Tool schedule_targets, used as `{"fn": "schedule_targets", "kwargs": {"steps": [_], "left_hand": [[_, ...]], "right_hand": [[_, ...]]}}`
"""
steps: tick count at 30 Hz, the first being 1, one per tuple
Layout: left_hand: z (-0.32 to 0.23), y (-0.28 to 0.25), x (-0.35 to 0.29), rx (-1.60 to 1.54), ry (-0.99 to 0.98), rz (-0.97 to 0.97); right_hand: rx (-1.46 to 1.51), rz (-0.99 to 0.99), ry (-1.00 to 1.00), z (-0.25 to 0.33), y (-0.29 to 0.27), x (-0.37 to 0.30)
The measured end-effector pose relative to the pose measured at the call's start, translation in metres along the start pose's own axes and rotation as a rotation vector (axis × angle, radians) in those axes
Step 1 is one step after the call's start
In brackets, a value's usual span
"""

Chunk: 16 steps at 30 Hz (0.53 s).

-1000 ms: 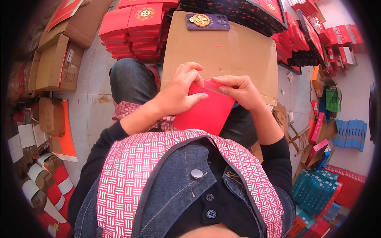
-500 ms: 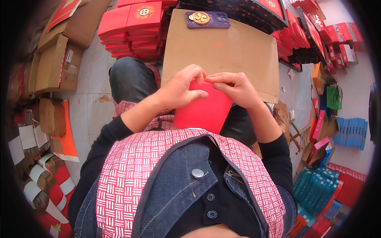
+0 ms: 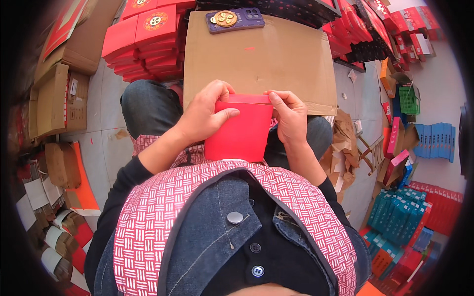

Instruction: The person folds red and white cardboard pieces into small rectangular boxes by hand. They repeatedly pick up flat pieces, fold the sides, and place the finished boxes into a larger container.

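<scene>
In front of my lap I hold a red paper box (image 3: 237, 132), smooth and plain, with a narrow folded strip along its far edge. My left hand (image 3: 205, 109) grips its far left corner, the thumb lying on the near face and the fingers curled behind. At the far right corner, my right hand (image 3: 290, 116) pinches the edge between thumb and fingers. A thin dark gap shows under the strip near the right thumb. The box's near end rests close to my checked apron (image 3: 163, 217). Its underside is hidden.
Beyond my hands lies a brown cardboard sheet (image 3: 261, 59) with a purple phone (image 3: 249, 20) on it. Stacked red boxes (image 3: 118, 39) stand at the far left. Open cartons (image 3: 76, 101) sit left, crumpled brown paper (image 3: 345, 140) right, and teal boxes (image 3: 402, 212) lower right.
My hands have moved apart along the far edge, the right one now at the right corner. The red box has turned straighter, and the folded strip shows more. The whole view has shifted slightly.
</scene>
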<state>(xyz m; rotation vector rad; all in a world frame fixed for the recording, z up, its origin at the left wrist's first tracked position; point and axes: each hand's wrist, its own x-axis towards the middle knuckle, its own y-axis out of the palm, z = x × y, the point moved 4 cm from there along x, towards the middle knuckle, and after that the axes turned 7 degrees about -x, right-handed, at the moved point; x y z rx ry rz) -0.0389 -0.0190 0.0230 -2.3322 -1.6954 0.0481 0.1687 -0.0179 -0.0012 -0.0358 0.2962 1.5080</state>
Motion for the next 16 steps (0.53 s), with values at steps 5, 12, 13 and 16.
{"fn": "schedule_targets", "kwargs": {"steps": [5,12,13,16], "left_hand": [[-0.013,0.004,0.006,0.273,0.14,0.043],[0.008,0.002,0.0,0.018,-0.045,-0.035],[0.011,-0.001,-0.001,-0.088,-0.052,-0.059],[0.026,-0.001,-0.009,-0.554,-0.158,-0.043]], "right_hand": [[-0.099,-0.059,-0.052,-0.008,0.005,0.0],[-0.302,-0.054,-0.335,-0.007,0.01,-0.021],[-0.296,-0.008,-0.345,-0.01,0.006,-0.021],[-0.235,0.078,-0.357,-0.013,-0.002,-0.023]]}}
